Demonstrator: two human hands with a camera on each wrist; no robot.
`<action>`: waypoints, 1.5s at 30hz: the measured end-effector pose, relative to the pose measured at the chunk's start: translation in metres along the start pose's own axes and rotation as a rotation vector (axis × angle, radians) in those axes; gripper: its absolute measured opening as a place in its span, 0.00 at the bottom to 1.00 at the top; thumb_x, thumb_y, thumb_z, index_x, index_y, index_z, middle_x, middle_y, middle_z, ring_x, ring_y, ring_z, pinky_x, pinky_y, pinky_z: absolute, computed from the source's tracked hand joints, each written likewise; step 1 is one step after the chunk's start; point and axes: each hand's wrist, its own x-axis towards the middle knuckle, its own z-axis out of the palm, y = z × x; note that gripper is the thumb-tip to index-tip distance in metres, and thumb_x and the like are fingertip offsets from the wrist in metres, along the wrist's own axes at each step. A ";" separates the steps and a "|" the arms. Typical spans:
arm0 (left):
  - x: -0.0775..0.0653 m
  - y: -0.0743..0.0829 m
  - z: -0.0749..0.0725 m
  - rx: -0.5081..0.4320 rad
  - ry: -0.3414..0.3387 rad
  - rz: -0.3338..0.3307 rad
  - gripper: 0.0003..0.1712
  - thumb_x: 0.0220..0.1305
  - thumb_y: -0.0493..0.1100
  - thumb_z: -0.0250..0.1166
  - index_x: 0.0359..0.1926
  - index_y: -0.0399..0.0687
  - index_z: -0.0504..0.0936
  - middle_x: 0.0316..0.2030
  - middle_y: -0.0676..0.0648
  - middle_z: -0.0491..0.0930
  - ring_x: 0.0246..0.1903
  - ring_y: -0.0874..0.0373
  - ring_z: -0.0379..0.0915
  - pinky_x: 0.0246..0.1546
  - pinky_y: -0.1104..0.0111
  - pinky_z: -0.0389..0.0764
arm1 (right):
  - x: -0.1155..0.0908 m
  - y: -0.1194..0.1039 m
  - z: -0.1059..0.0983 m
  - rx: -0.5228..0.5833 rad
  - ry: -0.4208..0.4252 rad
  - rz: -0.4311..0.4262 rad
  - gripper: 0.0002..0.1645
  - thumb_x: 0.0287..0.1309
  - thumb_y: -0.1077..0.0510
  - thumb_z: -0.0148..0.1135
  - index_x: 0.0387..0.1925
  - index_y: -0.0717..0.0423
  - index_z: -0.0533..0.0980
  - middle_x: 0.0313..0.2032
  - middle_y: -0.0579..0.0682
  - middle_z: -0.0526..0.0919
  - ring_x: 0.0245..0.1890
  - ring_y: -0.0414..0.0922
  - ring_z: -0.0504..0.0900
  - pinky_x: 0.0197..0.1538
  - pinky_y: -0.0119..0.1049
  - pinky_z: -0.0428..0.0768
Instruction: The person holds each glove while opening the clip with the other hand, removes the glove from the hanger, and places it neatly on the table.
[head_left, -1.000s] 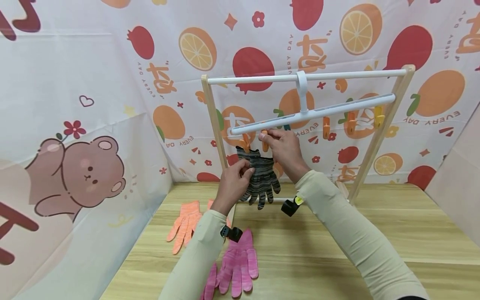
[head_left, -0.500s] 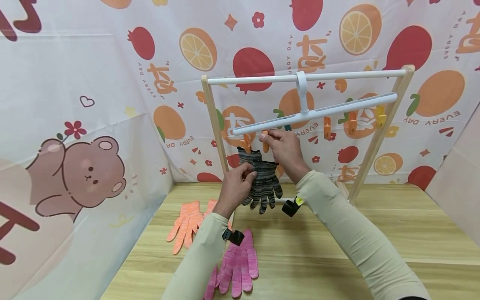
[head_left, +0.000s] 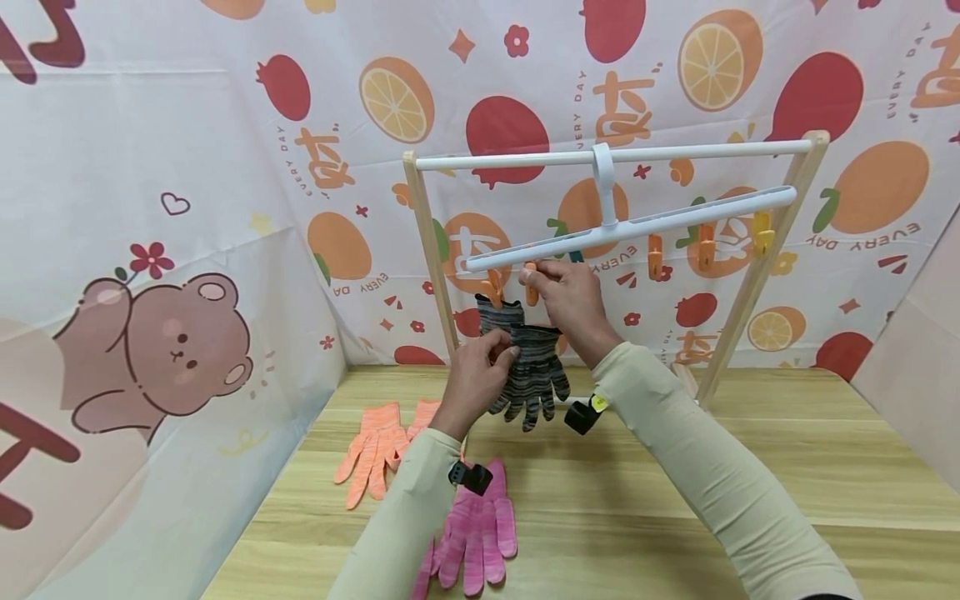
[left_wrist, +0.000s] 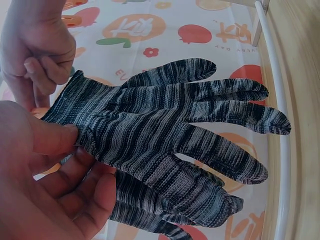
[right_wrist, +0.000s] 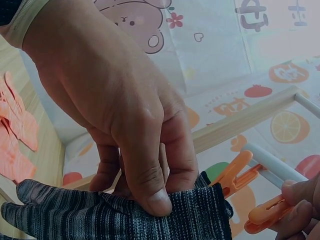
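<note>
Left hand (head_left: 476, 375) pinching striped glove (head_left: 531, 367), lowered slightly from before (cuff drifting off the peg), right hand (head_left: 572, 296) squeezing orange peg (head_left: 531, 287) above.

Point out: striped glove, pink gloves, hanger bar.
striped glove (left_wrist: 165, 130), left wrist view, palm.
pink gloves (head_left: 480, 529), head view, middle of the palm.
hanger bar (head_left: 675, 218), head view, right half of the bar.

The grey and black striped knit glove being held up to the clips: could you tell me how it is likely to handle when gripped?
The grey and black striped knit glove probably handles floppy: its fingers droop below the left hand pinching its cuff. It seems light, held by fingertips alone. The ribbed knit likely grips rather than slips.
</note>
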 end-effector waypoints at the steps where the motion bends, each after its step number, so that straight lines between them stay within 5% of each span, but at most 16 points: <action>1: 0.000 0.000 0.000 0.001 -0.002 0.001 0.04 0.71 0.41 0.65 0.40 0.45 0.83 0.25 0.51 0.76 0.25 0.55 0.68 0.28 0.64 0.70 | 0.000 0.000 0.000 -0.003 0.000 0.001 0.20 0.70 0.47 0.63 0.58 0.49 0.83 0.30 0.55 0.78 0.13 0.41 0.61 0.18 0.33 0.65; 13: 0.000 0.001 0.004 -0.008 -0.017 -0.022 0.05 0.72 0.41 0.64 0.41 0.45 0.83 0.25 0.50 0.75 0.25 0.54 0.68 0.27 0.64 0.69 | -0.001 0.000 0.000 -0.015 0.006 -0.007 0.19 0.70 0.48 0.64 0.58 0.49 0.83 0.22 0.52 0.74 0.13 0.42 0.61 0.18 0.34 0.62; 20: -0.002 0.001 0.006 -0.022 -0.030 -0.013 0.04 0.72 0.42 0.64 0.41 0.46 0.82 0.25 0.51 0.75 0.23 0.55 0.66 0.27 0.64 0.68 | 0.000 0.000 0.000 -0.015 0.013 -0.017 0.20 0.71 0.49 0.63 0.58 0.51 0.83 0.42 0.49 0.86 0.25 0.41 0.67 0.27 0.34 0.63; 27: -0.004 0.000 0.008 -0.035 -0.040 -0.010 0.04 0.73 0.42 0.64 0.41 0.47 0.82 0.25 0.51 0.75 0.23 0.56 0.66 0.27 0.64 0.68 | 0.000 -0.002 0.000 -0.037 0.015 -0.021 0.20 0.70 0.48 0.63 0.58 0.50 0.83 0.37 0.53 0.83 0.26 0.46 0.64 0.28 0.37 0.60; 32: -0.006 0.000 0.010 -0.035 -0.053 -0.022 0.05 0.73 0.42 0.63 0.42 0.46 0.82 0.26 0.51 0.74 0.23 0.56 0.66 0.27 0.64 0.68 | 0.001 -0.001 0.000 -0.040 0.016 -0.017 0.19 0.70 0.50 0.64 0.57 0.51 0.83 0.51 0.47 0.86 0.36 0.44 0.71 0.33 0.38 0.63; 38: -0.007 -0.001 0.011 -0.032 -0.061 -0.020 0.05 0.73 0.42 0.64 0.43 0.46 0.82 0.25 0.51 0.74 0.24 0.56 0.67 0.27 0.64 0.69 | 0.001 0.000 0.000 -0.052 0.031 -0.008 0.18 0.70 0.50 0.64 0.56 0.51 0.84 0.49 0.47 0.86 0.26 0.47 0.61 0.29 0.38 0.60; 45: -0.007 -0.001 0.012 -0.037 -0.066 -0.023 0.05 0.73 0.43 0.63 0.43 0.47 0.82 0.26 0.51 0.74 0.24 0.56 0.67 0.27 0.64 0.69 | 0.001 0.001 0.001 -0.037 0.023 -0.025 0.17 0.70 0.51 0.64 0.54 0.53 0.85 0.52 0.47 0.86 0.33 0.45 0.69 0.31 0.38 0.62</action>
